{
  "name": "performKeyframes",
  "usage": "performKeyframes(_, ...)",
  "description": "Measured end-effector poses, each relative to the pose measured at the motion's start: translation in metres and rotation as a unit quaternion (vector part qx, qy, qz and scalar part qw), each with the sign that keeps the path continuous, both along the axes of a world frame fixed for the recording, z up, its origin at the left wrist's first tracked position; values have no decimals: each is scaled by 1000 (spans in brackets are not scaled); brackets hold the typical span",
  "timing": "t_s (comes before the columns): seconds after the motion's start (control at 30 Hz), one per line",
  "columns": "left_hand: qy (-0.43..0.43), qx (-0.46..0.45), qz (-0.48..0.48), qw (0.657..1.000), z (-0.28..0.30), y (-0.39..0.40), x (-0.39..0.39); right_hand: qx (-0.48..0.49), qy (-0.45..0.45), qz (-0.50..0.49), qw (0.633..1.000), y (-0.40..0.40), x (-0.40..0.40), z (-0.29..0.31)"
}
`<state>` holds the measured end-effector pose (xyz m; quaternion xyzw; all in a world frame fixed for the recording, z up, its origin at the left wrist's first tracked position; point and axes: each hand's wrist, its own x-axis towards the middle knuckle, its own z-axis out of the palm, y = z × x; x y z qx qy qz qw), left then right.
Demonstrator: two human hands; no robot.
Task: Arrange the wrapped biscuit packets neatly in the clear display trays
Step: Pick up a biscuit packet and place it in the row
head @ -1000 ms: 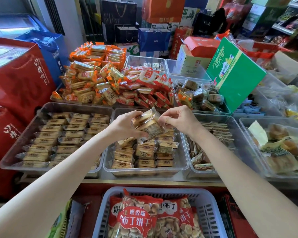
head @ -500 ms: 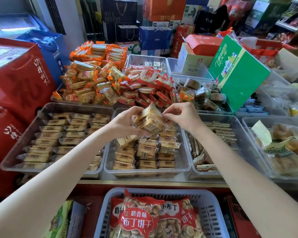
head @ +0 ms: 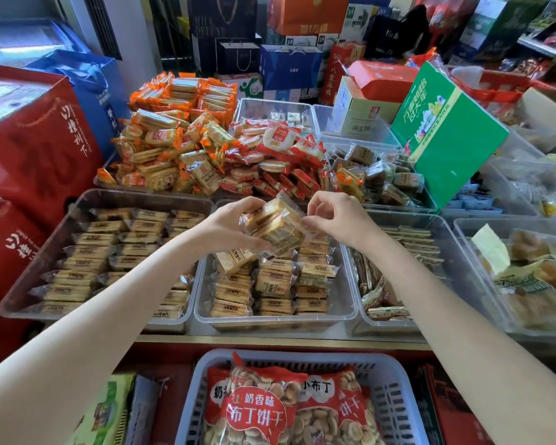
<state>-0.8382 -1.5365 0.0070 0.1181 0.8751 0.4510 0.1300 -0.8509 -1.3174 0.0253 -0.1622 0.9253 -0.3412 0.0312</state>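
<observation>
Two hands met mid-frame above the middle clear tray (head: pixel 206 311). Left hand (head: pixel 230 228) curled around a small stack of wrapped biscuit packets (head: pixel 276 228), label print too small to read. Right hand (head: pixel 337 216) pinched the wrapper edge with thumb and fingertips. Red bag (head: pixel 257 409) at bottom center read 布丁饼干, 奶香味.

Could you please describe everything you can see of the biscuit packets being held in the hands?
The held biscuit packets are a small stack of clear-wrapped tan rectangular biscuits with dark printed labels, tilted and raised above the middle clear tray. The left hand grips their left side; the right hand pinches the wrapper edge at their right.
</observation>
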Motion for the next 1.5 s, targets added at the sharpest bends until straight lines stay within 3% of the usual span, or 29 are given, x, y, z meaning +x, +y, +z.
performKeyframes(0.13, 48, -109, -16, 993, 2, 0, 0, -97, -4, 10, 995, -10, -5, 5)
performKeyframes(0.23, 76, -146, -24, 986, 4, 2, -1, -70, 6, 36, 997, -20, -7, 8)
performKeyframes(0.3, 86, -158, -22, 983, 4, 0, -1, -47, 25, 44, 998, -21, -9, 8)
performKeyframes(0.43, 85, -139, -5, 987, 5, 0, -3, -88, 52, 19, 995, -19, -12, 0)
performKeyframes(0.57, 82, -159, -10, 984, -2, 0, -6, -96, 15, -34, 995, -21, -15, -19)
performKeyframes(0.7, -12, -114, 52, 992, -22, -11, -16, -215, -107, -125, 963, -12, -23, -35)
performKeyframes(0.83, -80, -74, 167, 980, -53, -24, -33, -18, -162, -92, 982, 8, -27, -63)
performKeyframes(0.93, -96, -70, 212, 970, -69, -15, -47, 37, -176, -104, 978, 18, -29, -84)
performKeyframes(1.03, -77, -151, 255, 952, -81, -4, -63, 176, -146, -73, 971, 30, -30, -96)
performKeyframes(1.17, -9, -320, 247, 915, -93, 2, -73, 325, -120, 45, 937, 36, -26, -115)
performKeyframes(1.23, 44, -346, 235, 907, -95, 4, -70, 366, -103, 70, 922, 33, -24, -129)
performKeyframes(1.37, 208, -334, 151, 907, -102, 12, -48, 399, -17, 18, 917, 17, -13, -148)
performKeyframes(1.5, 237, -271, 88, 929, -104, 27, -25, 366, 1, -27, 930, 19, -9, -148)
